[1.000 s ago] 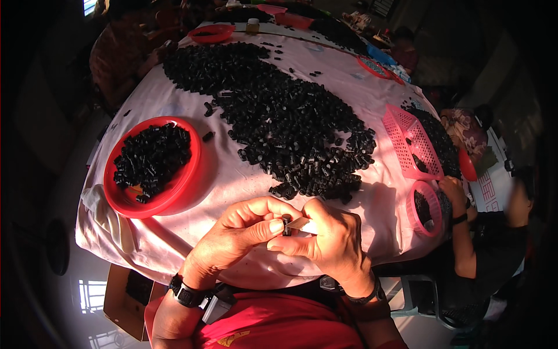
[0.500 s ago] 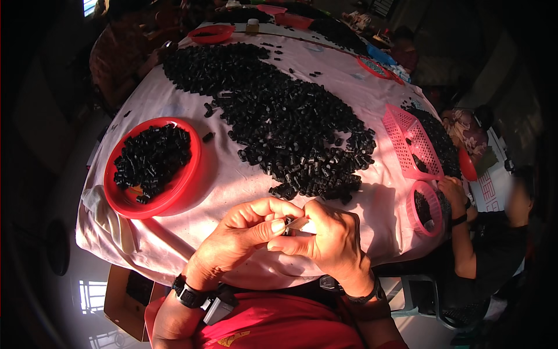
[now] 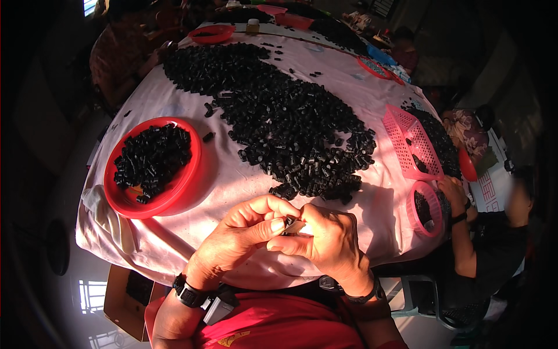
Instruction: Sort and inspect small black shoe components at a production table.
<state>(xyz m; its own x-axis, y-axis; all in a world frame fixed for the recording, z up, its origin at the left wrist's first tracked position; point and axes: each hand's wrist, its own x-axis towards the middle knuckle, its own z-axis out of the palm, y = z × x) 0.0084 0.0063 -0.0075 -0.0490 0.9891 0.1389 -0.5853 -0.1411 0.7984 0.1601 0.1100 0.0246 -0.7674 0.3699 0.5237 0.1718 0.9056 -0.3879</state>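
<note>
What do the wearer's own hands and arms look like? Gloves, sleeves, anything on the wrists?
Both the left hand and right hand are ungloved, forearms bare. Left wrist: chunky black watch with strap. Right wrist: dark band, detail too dim to tell. No cables seen on either arm.

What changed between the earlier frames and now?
The right hand and its pale blade shifted slightly left and toward the body, hiding more of the small black piece. Nothing was released. The left hand, black heap and red basin stayed put.
</note>
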